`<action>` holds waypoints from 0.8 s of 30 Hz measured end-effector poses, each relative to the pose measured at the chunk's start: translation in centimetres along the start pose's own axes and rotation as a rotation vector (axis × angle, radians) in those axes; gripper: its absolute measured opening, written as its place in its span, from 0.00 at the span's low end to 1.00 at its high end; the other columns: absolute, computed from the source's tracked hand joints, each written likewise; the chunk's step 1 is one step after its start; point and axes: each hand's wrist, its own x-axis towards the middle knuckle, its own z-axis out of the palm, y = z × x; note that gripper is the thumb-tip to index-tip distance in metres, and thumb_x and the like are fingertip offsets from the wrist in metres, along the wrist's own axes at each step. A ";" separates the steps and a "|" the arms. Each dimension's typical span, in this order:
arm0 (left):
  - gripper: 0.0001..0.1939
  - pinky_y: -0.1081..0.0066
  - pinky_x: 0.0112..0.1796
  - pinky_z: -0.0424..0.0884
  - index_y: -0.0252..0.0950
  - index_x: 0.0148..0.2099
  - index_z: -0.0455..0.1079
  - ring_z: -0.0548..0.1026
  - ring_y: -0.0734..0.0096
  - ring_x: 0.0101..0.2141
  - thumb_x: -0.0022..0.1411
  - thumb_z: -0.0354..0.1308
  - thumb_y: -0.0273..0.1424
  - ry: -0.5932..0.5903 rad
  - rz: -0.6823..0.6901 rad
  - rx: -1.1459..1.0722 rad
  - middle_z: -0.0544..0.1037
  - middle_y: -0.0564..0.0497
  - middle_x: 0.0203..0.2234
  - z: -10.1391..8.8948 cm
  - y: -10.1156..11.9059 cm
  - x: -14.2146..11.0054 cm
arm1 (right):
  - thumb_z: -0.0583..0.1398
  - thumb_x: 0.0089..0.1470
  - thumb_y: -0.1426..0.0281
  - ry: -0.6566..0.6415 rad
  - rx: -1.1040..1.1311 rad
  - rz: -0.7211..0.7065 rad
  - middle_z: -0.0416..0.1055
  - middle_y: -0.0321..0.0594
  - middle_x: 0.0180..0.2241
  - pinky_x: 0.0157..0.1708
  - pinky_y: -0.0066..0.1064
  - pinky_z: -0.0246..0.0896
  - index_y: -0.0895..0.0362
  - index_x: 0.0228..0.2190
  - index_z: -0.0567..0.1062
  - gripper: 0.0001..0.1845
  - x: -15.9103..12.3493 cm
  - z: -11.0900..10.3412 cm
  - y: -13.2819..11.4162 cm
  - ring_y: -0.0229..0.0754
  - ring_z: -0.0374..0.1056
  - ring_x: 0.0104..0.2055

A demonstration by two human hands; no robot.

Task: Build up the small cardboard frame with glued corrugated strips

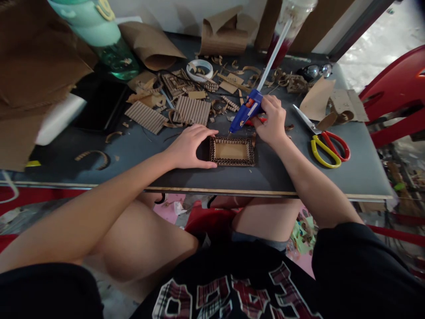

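A small rectangular cardboard tray (232, 151) with corrugated walls lies on the table near its front edge. My left hand (191, 147) grips its left end, thumb at the front corner and fingers at the back corner. In my right hand (272, 118) is a blue hot glue gun (246, 110), a long white glue stick (275, 52) poking up from its rear. The nozzle points down just above the tray's back wall; whether it touches cannot be made out. Something with red handles (255, 122) lies partly hidden behind the gun.
Scissors (323, 141) with yellow and red handles lie at right. Corrugated pieces (191, 110), curled scraps and a white tape roll (199, 70) clutter the back. A green bottle (116, 53) and a cup of dark red drink (280, 44) stand behind. A red chair (398, 84) is at right.
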 end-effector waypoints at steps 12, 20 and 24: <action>0.46 0.48 0.59 0.65 0.34 0.63 0.64 0.70 0.45 0.55 0.51 0.65 0.59 -0.018 -0.021 -0.021 0.75 0.38 0.53 -0.1 0.1 0.0 | 0.57 0.57 0.57 0.024 -0.005 0.005 0.75 0.44 0.46 0.53 0.58 0.64 0.48 0.44 0.73 0.15 0.0 -0.2 -0.3 0.59 0.69 0.51; 0.46 0.48 0.59 0.64 0.31 0.63 0.64 0.70 0.46 0.55 0.53 0.65 0.57 -0.019 -0.005 -0.015 0.75 0.37 0.53 -0.1 0.0 0.0 | 0.56 0.58 0.58 0.082 0.036 -0.065 0.75 0.43 0.44 0.52 0.56 0.64 0.49 0.43 0.73 0.14 -0.1 0.3 0.5 0.58 0.70 0.50; 0.46 0.49 0.59 0.65 0.31 0.63 0.64 0.70 0.46 0.56 0.53 0.64 0.58 -0.018 -0.002 -0.012 0.75 0.37 0.53 -0.1 0.0 0.0 | 0.57 0.57 0.61 0.101 0.013 -0.077 0.75 0.43 0.43 0.49 0.54 0.65 0.48 0.42 0.73 0.11 -0.1 0.2 0.5 0.56 0.70 0.48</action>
